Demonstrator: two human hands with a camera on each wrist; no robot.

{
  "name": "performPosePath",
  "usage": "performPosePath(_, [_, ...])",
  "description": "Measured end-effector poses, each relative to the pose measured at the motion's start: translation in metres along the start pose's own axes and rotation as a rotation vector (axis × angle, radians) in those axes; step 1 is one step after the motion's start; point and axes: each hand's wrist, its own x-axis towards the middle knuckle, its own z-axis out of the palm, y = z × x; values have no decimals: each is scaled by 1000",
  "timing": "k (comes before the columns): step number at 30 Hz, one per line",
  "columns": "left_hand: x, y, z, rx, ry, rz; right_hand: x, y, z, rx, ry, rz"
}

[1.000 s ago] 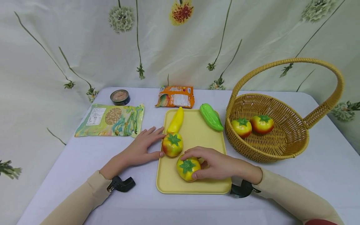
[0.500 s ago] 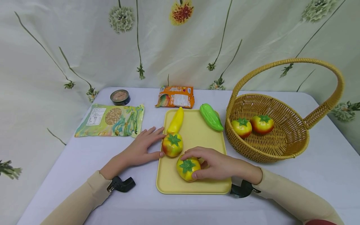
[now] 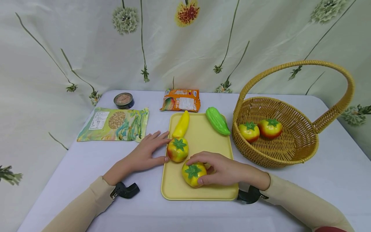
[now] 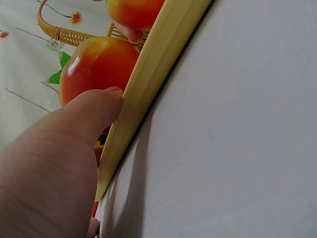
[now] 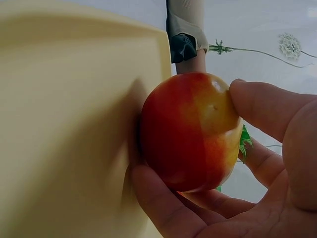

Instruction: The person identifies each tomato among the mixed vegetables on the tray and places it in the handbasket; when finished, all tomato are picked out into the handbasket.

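Note:
My right hand (image 3: 223,168) holds a yellow-and-red artificial tomato (image 3: 191,180) with a green star-shaped top, on the near half of a pale yellow tray (image 3: 211,193). In the right wrist view, thumb and fingers curl round that tomato (image 5: 188,134), its side turned red. At the tray's left edge my left hand (image 3: 146,153) lies with fingers spread and straight. Its thumb touches the tray's rim (image 4: 143,74) in the left wrist view, close beside a second tomato (image 3: 177,151). Behind this one lie a yellow pepper (image 3: 181,124) and, farther right, a green pepper (image 3: 217,120).
To the right stands a tall-handled wicker basket (image 3: 290,158) with two tomatoes (image 3: 269,129) inside. An orange packet (image 3: 181,100) sits behind the tray. At the back left are a patterned pouch (image 3: 127,129) and a round tin (image 3: 123,101). A floral cloth (image 3: 95,38) hangs behind.

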Motion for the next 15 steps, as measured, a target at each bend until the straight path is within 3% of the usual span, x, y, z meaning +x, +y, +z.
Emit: performPosePath(15, [0,3,-2,-9,-15,-14,1,-2,0,-11,3,8])
